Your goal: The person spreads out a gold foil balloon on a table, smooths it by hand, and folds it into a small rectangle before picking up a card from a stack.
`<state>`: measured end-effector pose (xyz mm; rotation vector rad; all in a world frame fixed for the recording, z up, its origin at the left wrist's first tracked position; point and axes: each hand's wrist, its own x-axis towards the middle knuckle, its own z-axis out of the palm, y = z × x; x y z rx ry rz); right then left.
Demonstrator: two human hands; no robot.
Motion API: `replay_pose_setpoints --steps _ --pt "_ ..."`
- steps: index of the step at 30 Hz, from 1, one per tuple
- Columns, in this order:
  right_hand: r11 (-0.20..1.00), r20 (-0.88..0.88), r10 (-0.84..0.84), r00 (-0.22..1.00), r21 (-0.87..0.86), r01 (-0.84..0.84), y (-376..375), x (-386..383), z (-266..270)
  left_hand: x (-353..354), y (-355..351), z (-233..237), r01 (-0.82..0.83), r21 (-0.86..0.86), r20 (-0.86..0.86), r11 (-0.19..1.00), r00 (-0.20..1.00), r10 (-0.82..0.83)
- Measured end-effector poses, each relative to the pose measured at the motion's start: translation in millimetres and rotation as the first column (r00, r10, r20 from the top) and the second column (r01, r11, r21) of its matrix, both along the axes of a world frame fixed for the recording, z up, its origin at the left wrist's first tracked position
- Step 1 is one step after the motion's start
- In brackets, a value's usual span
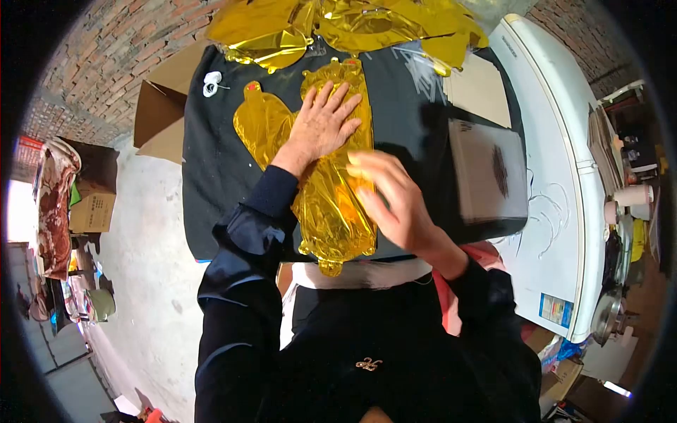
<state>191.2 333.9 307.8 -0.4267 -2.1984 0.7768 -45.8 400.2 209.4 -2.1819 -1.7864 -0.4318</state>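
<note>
A flat, crinkled gold foil balloon (335, 218) lies lengthwise near the table's front edge, its tabbed lower end just past that edge. My left hand (324, 121) rests palm down on its upper part, fingers spread. Over the right side of the same balloon is my right hand (397, 201), fingers slightly curved and thumb apart, nothing visible between them. Another gold foil piece (259, 121) with a rounded, red-marked tip slants out to the left, partly hidden behind my left hand and wrist.
More gold foil balloons (275, 35) are piled at the table's far edge. The black cloth (211, 176) also bears white string (211, 84), clear plastic strips (421, 70) and a clear-wrapped stack (490, 171). A white freezer (557, 141) stands right; a cardboard box (161, 116) sits left.
</note>
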Motion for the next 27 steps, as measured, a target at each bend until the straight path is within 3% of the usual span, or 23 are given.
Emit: replay_pose_setpoints --steps 3,4,5,9,10,13,15,18,19,21,23,25,27 --pt "0.962 -0.325 -0.191 0.926 -0.249 0.111 34.6 -60.1 -50.9 -1.1 -3.8 5.4 0.011 -0.020 -0.033 1.000 0.999 -0.012" --pt "0.944 -0.329 -0.255 0.909 -0.287 0.161 37.1 -74.6 -49.9 -1.4 -2.4 3.2 0.015 -0.015 -0.019 1.000 1.000 -0.016" --pt "0.961 -0.263 -0.254 0.931 -0.178 0.212 39.7 -75.2 -46.6 -2.4 -1.2 0.7 0.017 -0.010 -0.030 1.000 0.999 -0.017" --pt "0.914 -0.043 -0.403 0.914 -0.063 0.400 53.3 -81.9 -87.2 -1.6 -4.7 4.7 0.004 -0.036 -0.045 0.999 0.999 -0.006" --pt "0.941 -0.035 -0.317 0.948 -0.134 0.310 50.9 -80.0 -75.2 -3.1 -2.7 1.3 0.002 -0.033 -0.042 0.999 0.999 -0.003" --pt "0.952 0.051 -0.302 0.952 -0.035 0.304 49.1 -81.6 -77.7 -5.9 -1.6 -1.9 0.002 -0.074 -0.017 0.997 1.000 -0.003" --pt "0.956 0.077 -0.293 0.953 -0.006 0.294 50.6 -82.6 -77.3 -9.6 -2.4 1.6 0.090 -0.025 0.187 0.996 0.979 -0.083" --pt "0.943 0.142 -0.333 0.932 0.052 0.329 50.7 -83.0 -87.4 -21.8 -1.3 10.0 -0.099 0.083 0.280 0.992 0.957 0.073" --pt "0.944 0.176 -0.329 0.928 0.078 0.320 49.7 -82.7 -86.9 -29.6 -9.4 19.5 -0.152 0.209 0.320 0.966 0.944 0.079" --pt "0.945 0.241 -0.324 0.915 0.131 0.300 48.3 -81.8 -84.4 -51.5 -32.1 39.0 -0.295 0.232 0.520 0.927 0.843 0.138" --pt "0.948 0.268 -0.316 0.910 0.115 0.295 46.9 -81.7 -82.5 -77.3 -65.7 26.0 -0.457 0.314 0.529 0.832 0.812 0.246" --pt "0.942 0.293 -0.332 0.896 0.144 0.302 46.6 -82.5 -85.1 -88.6 -98.8 19.9 -0.651 0.160 0.561 0.742 0.679 0.474" --pt "0.946 0.302 -0.321 0.898 0.137 0.292 46.6 -81.9 -85.2 -88.7 -120.7 23.2 -0.666 -0.042 0.728 0.745 0.490 0.479"
